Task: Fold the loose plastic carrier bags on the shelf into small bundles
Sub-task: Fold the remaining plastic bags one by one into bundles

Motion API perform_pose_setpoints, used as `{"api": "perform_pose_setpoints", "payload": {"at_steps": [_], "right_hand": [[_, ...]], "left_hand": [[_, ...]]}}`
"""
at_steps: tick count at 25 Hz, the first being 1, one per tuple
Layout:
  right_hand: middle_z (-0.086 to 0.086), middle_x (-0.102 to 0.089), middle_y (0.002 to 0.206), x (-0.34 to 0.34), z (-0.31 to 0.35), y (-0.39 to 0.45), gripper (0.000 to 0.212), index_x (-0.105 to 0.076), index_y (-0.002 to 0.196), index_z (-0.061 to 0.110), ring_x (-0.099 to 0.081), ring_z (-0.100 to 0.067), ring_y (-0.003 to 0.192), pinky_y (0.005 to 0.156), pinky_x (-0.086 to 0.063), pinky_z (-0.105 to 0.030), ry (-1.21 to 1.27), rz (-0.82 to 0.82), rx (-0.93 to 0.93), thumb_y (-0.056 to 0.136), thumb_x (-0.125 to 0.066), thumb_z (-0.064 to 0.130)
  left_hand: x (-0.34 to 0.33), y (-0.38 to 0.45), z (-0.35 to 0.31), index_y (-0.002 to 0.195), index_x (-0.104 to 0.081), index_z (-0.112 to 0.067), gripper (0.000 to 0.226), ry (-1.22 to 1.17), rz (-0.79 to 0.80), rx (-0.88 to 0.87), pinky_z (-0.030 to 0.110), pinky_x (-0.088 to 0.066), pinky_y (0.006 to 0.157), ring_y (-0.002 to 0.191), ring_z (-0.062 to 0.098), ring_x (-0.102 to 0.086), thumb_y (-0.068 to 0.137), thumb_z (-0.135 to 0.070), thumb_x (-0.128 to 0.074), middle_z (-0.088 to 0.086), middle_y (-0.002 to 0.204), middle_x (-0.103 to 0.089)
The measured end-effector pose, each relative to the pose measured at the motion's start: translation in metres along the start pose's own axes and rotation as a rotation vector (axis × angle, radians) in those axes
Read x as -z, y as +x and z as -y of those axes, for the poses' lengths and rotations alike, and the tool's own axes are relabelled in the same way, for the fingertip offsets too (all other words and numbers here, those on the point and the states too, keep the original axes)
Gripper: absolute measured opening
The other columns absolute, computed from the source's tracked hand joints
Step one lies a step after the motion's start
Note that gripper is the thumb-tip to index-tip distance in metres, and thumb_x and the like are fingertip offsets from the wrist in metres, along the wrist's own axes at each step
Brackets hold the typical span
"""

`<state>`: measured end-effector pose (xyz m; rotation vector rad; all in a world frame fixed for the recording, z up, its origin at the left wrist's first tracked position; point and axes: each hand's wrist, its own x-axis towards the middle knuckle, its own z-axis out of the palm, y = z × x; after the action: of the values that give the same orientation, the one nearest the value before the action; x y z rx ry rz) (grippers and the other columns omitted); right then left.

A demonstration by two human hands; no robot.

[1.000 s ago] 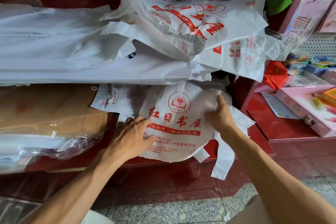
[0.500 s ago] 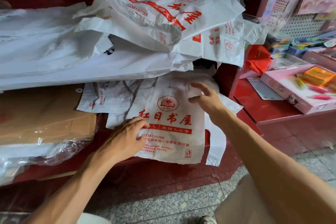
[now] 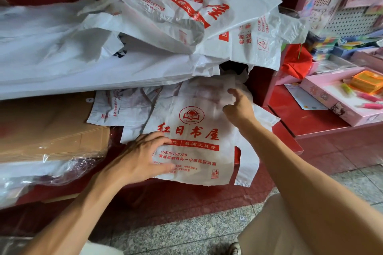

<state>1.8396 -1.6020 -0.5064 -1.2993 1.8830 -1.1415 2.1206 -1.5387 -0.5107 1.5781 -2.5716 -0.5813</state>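
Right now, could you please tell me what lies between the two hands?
In the head view, only the flat printed carrier bag spans between the left hand and right hand: its red book logo and characters.

Even, soft daylight, fairly bright; source not clear. White bags (image 3: 157,33) near blown out up top, detail washed. Deep shadow under shelf (image 3: 165,198) and in top-left corner. Glare on clear wrap (image 3: 51,172) at left. Slight motion blur overall, right hand (image 3: 238,107) smeared. Wide-angle bending at edges.

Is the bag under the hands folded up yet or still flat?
Flat. The bag lies spread on the shelf, its whole red print showing, handles hanging off.
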Motion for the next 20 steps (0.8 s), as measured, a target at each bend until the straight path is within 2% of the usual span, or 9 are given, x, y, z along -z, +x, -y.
{"api": "perform_pose_setpoints", "payload": {"at_steps": [1,3,6,9,11,14,15,17,20], "right_hand": [[-0.009,-0.043,0.148,0.0,0.0,0.001,0.065,-0.039,0.146,0.017,-0.052,-0.026,0.122,0.096,-0.05,-0.038,-0.057,-0.01,0.034,0.085,-0.054,-0.002],[-0.012,-0.045,0.145,-0.001,0.0,0.001,0.063,-0.042,0.142,0.016,-0.051,-0.029,0.124,0.1,-0.047,-0.039,-0.151,-0.036,0.091,0.083,-0.057,0.001],[-0.012,-0.045,0.142,-0.001,-0.001,0.001,0.053,-0.051,0.135,0.014,-0.053,-0.028,0.118,0.085,-0.047,-0.029,-0.244,-0.045,0.171,0.083,-0.06,0.002],[-0.008,-0.046,0.14,-0.001,-0.002,0.0,0.045,-0.055,0.131,0.016,-0.06,-0.026,0.102,0.072,-0.045,-0.027,-0.265,0.021,0.15,0.087,-0.063,0.007],[-0.005,-0.048,0.138,0.0,-0.003,-0.004,0.042,-0.058,0.127,0.019,-0.06,-0.026,0.1,0.072,-0.049,-0.032,-0.333,0.048,0.166,0.086,-0.064,0.01],[-0.002,-0.058,0.131,0.005,0.003,-0.015,0.037,-0.061,0.122,0.02,-0.062,-0.025,0.1,0.079,-0.053,-0.039,-0.432,0.032,0.307,0.085,-0.065,0.015],[-0.002,-0.064,0.125,0.008,0.008,-0.023,0.034,-0.062,0.121,0.018,-0.065,-0.022,0.095,0.079,-0.053,-0.036,-0.372,0.085,0.346,0.087,-0.066,0.017],[0.004,-0.071,0.112,0.014,0.018,-0.047,0.033,-0.063,0.121,0.02,-0.068,-0.011,0.097,0.087,-0.054,-0.033,-0.195,0.386,0.381,0.089,-0.069,0.027],[0.019,-0.059,0.131,0.017,0.025,-0.083,0.058,-0.053,0.134,0.033,-0.056,0.001,0.115,0.096,-0.045,-0.021,-0.398,0.798,0.504,0.082,-0.069,0.054]], "left_hand": [[0.002,-0.001,0.001,0.145,-0.033,-0.043,0.111,0.037,0.065,0.001,0.037,-0.018,0.12,0.143,0.004,-0.016,0.049,-0.097,-0.049,-0.023,0.15,-0.018],[0.003,-0.003,0.004,0.148,-0.023,-0.047,0.117,0.09,0.121,-0.027,0.041,-0.011,0.122,0.147,0.005,-0.006,0.047,-0.094,-0.056,-0.02,0.159,-0.003],[0.005,-0.004,0.005,0.149,-0.019,-0.049,0.106,0.124,0.115,-0.099,0.039,-0.006,0.123,0.147,0.0,0.0,0.06,-0.075,-0.071,-0.021,0.159,0.004],[0.0,-0.006,0.001,0.151,-0.01,-0.046,0.098,0.191,0.154,-0.145,0.032,0.001,0.123,0.146,-0.002,0.01,0.074,-0.058,-0.07,-0.021,0.158,0.008],[-0.001,-0.005,0.0,0.15,-0.019,-0.046,0.075,0.109,0.127,-0.154,0.034,-0.003,0.124,0.147,-0.001,0.004,0.087,-0.048,-0.061,-0.017,0.161,-0.002],[0.004,-0.007,0.004,0.13,-0.052,-0.049,0.032,-0.159,0.092,-0.135,0.03,-0.023,0.119,0.141,-0.004,-0.024,0.1,-0.04,-0.044,-0.022,0.151,-0.033],[0.003,-0.009,0.002,0.12,-0.061,-0.042,0.027,-0.157,0.024,-0.131,0.027,-0.035,0.11,0.131,-0.002,-0.041,0.101,-0.037,-0.042,-0.019,0.14,-0.049],[-0.002,-0.011,-0.011,0.096,-0.064,-0.024,0.022,0.011,-0.254,-0.054,0.031,-0.048,0.079,0.094,0.013,-0.066,0.1,-0.025,-0.043,-0.004,0.098,-0.069],[-0.007,-0.016,-0.036,0.087,-0.056,-0.022,0.021,0.153,-0.506,-0.011,0.034,-0.046,0.064,0.077,0.028,-0.069,0.1,-0.024,-0.04,0.005,0.078,-0.07]]}}
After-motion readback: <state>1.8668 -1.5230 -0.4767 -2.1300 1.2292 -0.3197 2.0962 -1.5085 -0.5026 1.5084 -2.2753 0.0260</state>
